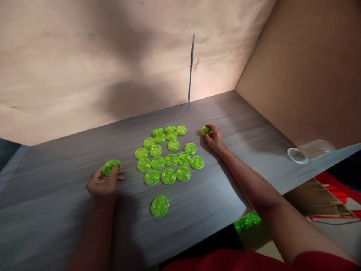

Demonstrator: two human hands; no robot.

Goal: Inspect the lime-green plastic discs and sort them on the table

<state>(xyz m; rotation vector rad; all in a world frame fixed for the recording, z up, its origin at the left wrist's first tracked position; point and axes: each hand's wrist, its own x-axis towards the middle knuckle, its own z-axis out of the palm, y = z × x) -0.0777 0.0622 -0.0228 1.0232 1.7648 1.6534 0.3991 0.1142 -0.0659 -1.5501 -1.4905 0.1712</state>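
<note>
Several round, clear green discs (pixel 171 160) lie flat on the grey tabletop between my hands, in a loose cluster. One more green disc (pixel 159 206) lies apart, nearer to me. My left hand (pixel 103 184), left of the cluster, is closed on a green disc (pixel 110 166), with the thumb across its face. To the right of the cluster, my right hand (pixel 216 138) grips another green disc (pixel 205 130) in its fingers, close to the table surface.
A clear plastic cup (pixel 313 150) lies on its side near the table's right edge. Wooden boards (pixel 84 67) wall the back and right. A thin strip (pixel 191 67) stands against the back board. Below the front edge sit more green pieces (pixel 248 222) and a cardboard box (pixel 316 197).
</note>
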